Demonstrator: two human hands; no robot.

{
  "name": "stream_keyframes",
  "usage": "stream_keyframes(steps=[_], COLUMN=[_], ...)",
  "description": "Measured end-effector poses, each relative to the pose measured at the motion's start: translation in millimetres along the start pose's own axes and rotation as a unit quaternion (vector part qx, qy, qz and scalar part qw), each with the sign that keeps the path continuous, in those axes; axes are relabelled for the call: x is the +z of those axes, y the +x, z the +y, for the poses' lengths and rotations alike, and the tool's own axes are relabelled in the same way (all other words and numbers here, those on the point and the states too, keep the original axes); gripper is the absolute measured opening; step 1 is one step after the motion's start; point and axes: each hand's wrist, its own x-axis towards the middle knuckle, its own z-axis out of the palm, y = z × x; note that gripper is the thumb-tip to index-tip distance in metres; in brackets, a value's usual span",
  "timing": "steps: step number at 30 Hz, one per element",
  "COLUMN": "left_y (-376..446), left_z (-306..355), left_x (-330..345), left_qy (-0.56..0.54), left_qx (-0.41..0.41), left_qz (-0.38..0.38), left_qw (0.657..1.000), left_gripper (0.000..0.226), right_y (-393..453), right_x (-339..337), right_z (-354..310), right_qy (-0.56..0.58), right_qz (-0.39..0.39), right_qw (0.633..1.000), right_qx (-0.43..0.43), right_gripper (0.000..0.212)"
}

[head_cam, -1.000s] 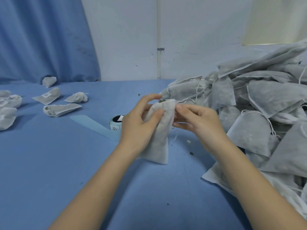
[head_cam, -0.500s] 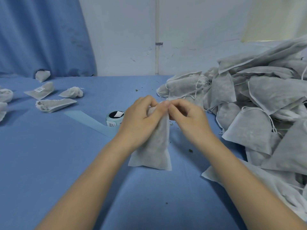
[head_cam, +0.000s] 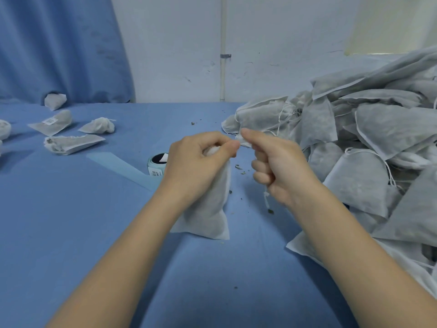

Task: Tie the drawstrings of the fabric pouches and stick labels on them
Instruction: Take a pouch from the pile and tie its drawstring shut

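The person is standing a pouch [head_cam: 208, 204] upright on the blue table [head_cam: 71, 221], right in front of them. The left hand [head_cam: 198, 162] is gripping its gathered neck, fingers curled round the bunched fabric. The right hand [head_cam: 279, 166] is clenched just beside it, thumb and forefinger pinching a bit of white at the pouch's mouth, and a knotted string end [head_cam: 266, 197] is dangling from under the fist, so it looks to be pulling the drawstring tight. I would judge the knot is not yet made.

As for progress, a few finished pouches [head_cam: 71, 129] are lying well apart at the far left; one labelled pouch [head_cam: 50, 124] is showing a sticker, while on the others I cannot tell. A roll of labels [head_cam: 157, 165] is sitting behind the left hand, its backing strip trailing off to the left. To the right, a big heap of pouches [head_cam: 366, 143] is waiting, many with loose strings. Most of the work seems to be lying ahead, including this pouch's label.
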Motion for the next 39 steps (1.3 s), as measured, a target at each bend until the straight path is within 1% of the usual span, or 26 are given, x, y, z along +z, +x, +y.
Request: stream_keyframes(steps=[2,5,7,9,11,12,14,15,16,17,18,19,20,21,23,26,28,30,32,33,34,36,37,39], left_y=[1.3,3.8,4.5,4.2,3.6,2.9,0.0,-2.4,-5.1,-7.7,-9.6,-10.6,-11.0,-10.7,-10.7,-10.9,-10.4,-9.7,-9.0,-8.7,-8.6,-8.1,-7.8,-7.0], left_z=[-0.4,-1.7,-3.5,-6.4,-9.7,-11.5,-13.8,-14.1,-13.9,-13.3,-12.7,-12.5,-12.7,-12.7,-13.8,-14.9,-14.7,-14.8,-15.7,-16.3,-16.8,-16.6,-16.1,-15.5], left_x=[-2.8,-7.2,-7.4,-5.2,-2.3,-0.7,2.6,4.6,6.7,8.8,10.7,12.2,13.1,13.4,13.1,11.9,13.1,13.7,12.2,11.2,10.3,8.9,7.6,3.4], left_qy=[-0.009,-0.026,-0.039,-0.066,-0.103,-0.121,-0.157,-0.171,-0.175,-0.173,-0.168,-0.162,-0.157,-0.152,-0.144,-0.114,-0.090,-0.075,-0.072,-0.076,-0.087,-0.122,-0.141,-0.168], left_qx=[-0.012,-0.028,-0.040,-0.060,-0.083,-0.089,-0.092,-0.090,-0.086,-0.080,-0.074,-0.069,-0.065,-0.062,-0.056,-0.045,-0.040,-0.037,-0.040,-0.043,-0.046,-0.053,-0.057,-0.056], left_qz=[0.014,0.032,0.024,-0.002,-0.015,-0.005,0.037,0.056,0.071,0.080,0.087,0.092,0.096,0.097,0.094,0.097,0.096,0.092,0.091,0.091,0.090,0.089,0.089,0.085], left_qw=[1.000,0.999,0.998,0.996,0.991,0.989,0.983,0.980,0.978,0.978,0.979,0.980,0.981,0.982,0.984,0.988,0.990,0.992,0.992,0.992,0.991,0.987,0.984,0.981], left_gripper=[0.023,0.020,0.021,0.019,0.011,0.010,0.011,0.012,0.014,0.015,0.016,0.017,0.016,0.013,0.008,0.010,0.013,0.019,0.024,0.025,0.027,0.029,0.029,0.031], right_y=[-0.1,-1.6,-1.7,-1.4,-2.7,-3.1,-3.3,-2.2,-1.1,0.3,1.0,0.1,-1.1,-1.9,-3.3,-6.0,-5.8,-3.8,-2.2,-1.6,-0.4,1.4,2.6,5.1], right_x=[-0.3,1.2,-0.1,-2.6,-2.1,-0.6,3.7,6.2,7.8,9.0,9.9,10.7,11.5,12.4,12.4,9.5,9.1,9.5,9.5,8.8,7.3,3.6,1.2,-5.2], right_z=[-1.1,-2.5,-1.9,0.9,4.8,7.4,11.6,13.2,14.6,16.4,18.1,20.6,22.6,23.6,22.7,21.1,22.3,24.4,25.9,27.1,28.2,28.8,29.1,29.6], right_qy=[0.079,0.097,0.141,0.237,0.338,0.374,0.405,0.395,0.365,0.309,0.222,0.111,0.002,-0.084,-0.193,-0.299,-0.360,-0.401,-0.409,-0.397,-0.374,-0.318,-0.300,-0.297], right_qz=[0.012,0.037,0.035,-0.010,-0.062,-0.084,-0.119,-0.129,-0.134,-0.135,-0.128,-0.122,-0.115,-0.107,-0.100,-0.103,-0.103,-0.094,-0.072,-0.057,-0.044,-0.037,-0.041,-0.045], right_qw=[0.997,0.994,0.989,0.969,0.930,0.914,0.899,0.904,0.917,0.939,0.966,0.986,0.991,0.985,0.962,0.921,0.893,0.873,0.868,0.874,0.888,0.922,0.933,0.938], right_qx=[0.005,-0.022,-0.005,0.075,0.130,0.133,0.118,0.106,0.089,0.065,0.030,-0.017,-0.064,-0.104,-0.163,-0.227,-0.250,-0.263,-0.273,-0.274,-0.264,-0.219,-0.195,-0.173], right_gripper=[0.038,0.034,0.034,0.032,0.023,0.020,0.027,0.031,0.034,0.038,0.044,0.050,0.056,0.060,0.063,0.062,0.057,0.045,0.027,0.022,0.022,0.022,0.018,0.007])
